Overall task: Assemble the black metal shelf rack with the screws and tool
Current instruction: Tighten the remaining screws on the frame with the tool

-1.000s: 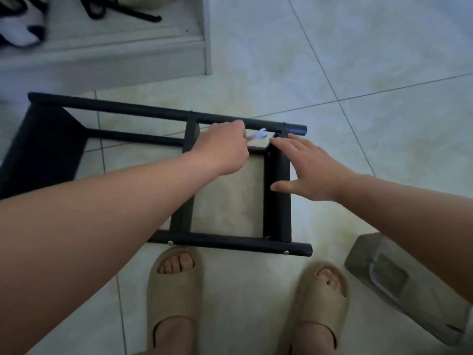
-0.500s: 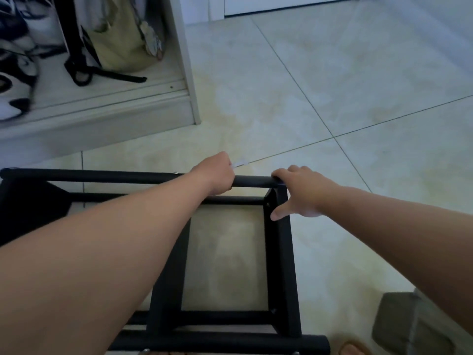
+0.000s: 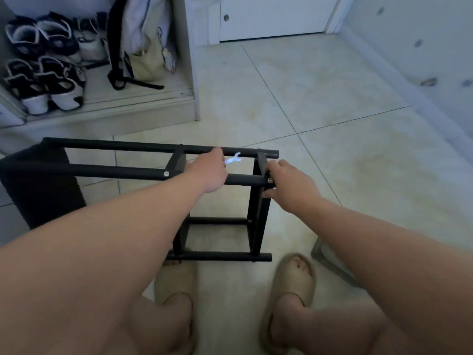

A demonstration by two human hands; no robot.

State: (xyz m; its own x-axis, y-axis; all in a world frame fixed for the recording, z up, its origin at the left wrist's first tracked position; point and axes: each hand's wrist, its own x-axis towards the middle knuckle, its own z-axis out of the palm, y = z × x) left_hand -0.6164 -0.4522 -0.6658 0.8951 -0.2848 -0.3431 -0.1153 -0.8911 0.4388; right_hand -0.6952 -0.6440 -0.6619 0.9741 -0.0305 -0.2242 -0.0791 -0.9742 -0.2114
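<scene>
Head view: wrench (image 3: pixel 234 158) in left hand (image 3: pixel 208 172), right hand (image 3: pixel 289 187) on rack (image 3: pixel 115 170).
Left fingers were clenched round the small silver wrench; right fingers grasped the black rack's end post beside a screw (image 3: pixel 270 180). The rack rested on the pale tiled floor (image 3: pixel 320 119), just ahead of two beige slippers (image 3: pixel 294 280); a shoe cupboard (image 3: pixel 128 116) and white door (image 3: pixel 268 19) stood beyond.

- Looks matt blk metal, smooth: rack (image 3: pixel 115 172)
- Gleams bright, polished metal: wrench (image 3: pixel 234 159)
- Shines silvery, metal: screw (image 3: pixel 166 173)
- Look glossy, smooth, pale ceramic: floor tiles (image 3: pixel 320 98)
- Look matt, soft foam/rubber: slippers (image 3: pixel 294 280)
</scene>
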